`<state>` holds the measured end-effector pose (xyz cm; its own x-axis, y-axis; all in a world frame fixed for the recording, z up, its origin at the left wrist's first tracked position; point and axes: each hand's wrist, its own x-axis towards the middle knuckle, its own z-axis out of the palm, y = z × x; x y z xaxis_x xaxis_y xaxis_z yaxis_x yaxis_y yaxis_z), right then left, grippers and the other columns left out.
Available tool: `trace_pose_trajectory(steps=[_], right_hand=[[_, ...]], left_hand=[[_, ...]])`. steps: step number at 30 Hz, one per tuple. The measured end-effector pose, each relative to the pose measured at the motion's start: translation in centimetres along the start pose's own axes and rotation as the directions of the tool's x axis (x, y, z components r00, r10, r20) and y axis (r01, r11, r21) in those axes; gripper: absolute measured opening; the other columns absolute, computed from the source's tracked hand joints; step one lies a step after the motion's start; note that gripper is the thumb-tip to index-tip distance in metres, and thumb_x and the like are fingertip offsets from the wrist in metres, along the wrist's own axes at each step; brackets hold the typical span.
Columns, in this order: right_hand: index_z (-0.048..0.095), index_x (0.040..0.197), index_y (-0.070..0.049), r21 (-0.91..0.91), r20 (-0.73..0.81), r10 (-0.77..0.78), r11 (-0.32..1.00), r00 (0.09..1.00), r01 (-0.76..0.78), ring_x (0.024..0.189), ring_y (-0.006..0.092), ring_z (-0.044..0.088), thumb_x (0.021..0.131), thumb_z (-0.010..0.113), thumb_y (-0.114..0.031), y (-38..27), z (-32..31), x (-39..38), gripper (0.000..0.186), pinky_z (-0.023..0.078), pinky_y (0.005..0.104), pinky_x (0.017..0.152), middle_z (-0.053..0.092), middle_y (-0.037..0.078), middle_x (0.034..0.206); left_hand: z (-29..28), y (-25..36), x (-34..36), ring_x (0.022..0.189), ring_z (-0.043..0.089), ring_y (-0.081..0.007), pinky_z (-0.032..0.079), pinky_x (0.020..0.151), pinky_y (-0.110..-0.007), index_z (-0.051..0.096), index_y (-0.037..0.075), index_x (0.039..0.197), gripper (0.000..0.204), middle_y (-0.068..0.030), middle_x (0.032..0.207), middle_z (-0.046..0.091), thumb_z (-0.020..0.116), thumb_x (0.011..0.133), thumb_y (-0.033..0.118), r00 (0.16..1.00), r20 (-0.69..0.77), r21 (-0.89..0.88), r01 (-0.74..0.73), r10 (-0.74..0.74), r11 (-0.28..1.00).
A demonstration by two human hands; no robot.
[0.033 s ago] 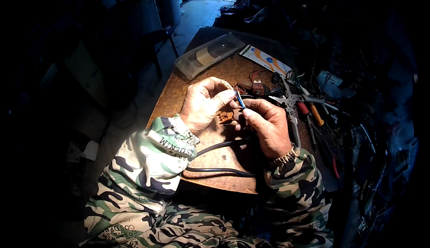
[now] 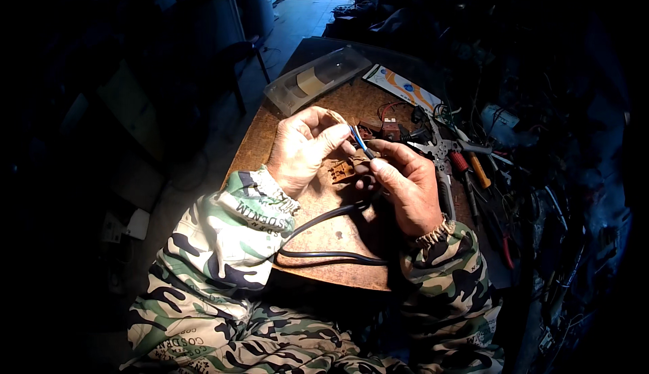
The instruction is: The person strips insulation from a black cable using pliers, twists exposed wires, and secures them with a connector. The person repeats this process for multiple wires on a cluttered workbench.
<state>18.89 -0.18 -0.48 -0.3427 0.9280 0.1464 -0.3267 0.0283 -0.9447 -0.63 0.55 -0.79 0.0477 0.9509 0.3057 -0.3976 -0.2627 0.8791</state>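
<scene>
My left hand [image 2: 297, 151] pinches the ends of several thin wires [image 2: 358, 137], blue and white ones among them, between thumb and forefinger. A pale strip sticks up beside those fingertips. Just to the right, my right hand [image 2: 411, 188] is closed on the end of a black cable [image 2: 324, 217], where the wires come out of its sheath. The cable loops over the table below both hands. Under the wires, between the hands, lies a small brown block [image 2: 341, 172] with notches; fingers partly cover its right side.
The wooden table [image 2: 260, 145] bears a clear plastic tray [image 2: 284, 97] and a white-and-orange card [image 2: 403, 89] at the far side. A wire stripper [image 2: 441, 150], a red-handled tool [image 2: 458, 162], an orange handle [image 2: 481, 171] and tangled wires crowd the right. A dark stool [image 2: 238, 53] stands beyond.
Both hands have shifted slightly, the left one up and leftward. More of the wires shows between the fingers, and the black sheath end is now visible at my right fingertips.
</scene>
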Motion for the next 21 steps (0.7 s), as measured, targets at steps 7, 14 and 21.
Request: trace_pose_trajectory(steps=[7,14,21], right_hand=[[0.063,0.115,0.009,-0.337,-0.149,-0.139,0.938,0.979,0.082,0.083,0.0148,0.068,0.099,0.061,-0.01,0.2,-2.7,0.4,0.025,0.055,0.0277,0.073,0.072,0.012,0.097],[0.068,0.105,0.007,-0.692,-0.119,-0.352,0.7,0.928,0.177,0.082,0.019,0.072,0.092,0.067,-0.005,1.1,-3.7,1.3,0.018,0.056,0.031,0.074,0.074,0.017,0.091],[0.073,0.095,0.004,-0.922,0.178,-0.096,0.332,0.979,0.2,0.081,0.0394,0.072,0.08,0.07,-0.004,-1.8,-2.2,4.0,0.017,0.056,0.0425,0.073,0.069,0.027,0.084]], left_hand=[[-2.4,2.5,0.7,0.071,0.069,-0.0106,0.06,0.067,-0.024,0.066,0.003,0.099,0.008,-0.0039,0.083,0.069,0.068,0.097,0.011,0.995,-0.02,-0.047,0.102,-0.103,0.994],[-3.2,3.2,1.0,0.08,0.071,-0.0116,0.058,0.066,-0.024,0.064,0.005,0.1,0.015,-0.0117,0.098,0.073,0.067,0.097,0.02,0.993,-0.051,0.013,0.105,-0.104,0.994],[-3.1,2.6,1.3,0.075,0.07,-0.0101,0.057,0.063,-0.021,0.063,0.005,0.1,0.014,-0.0108,0.096,0.072,0.067,0.098,0.019,0.995,-0.08,0.047,0.068,-0.064,0.997]])
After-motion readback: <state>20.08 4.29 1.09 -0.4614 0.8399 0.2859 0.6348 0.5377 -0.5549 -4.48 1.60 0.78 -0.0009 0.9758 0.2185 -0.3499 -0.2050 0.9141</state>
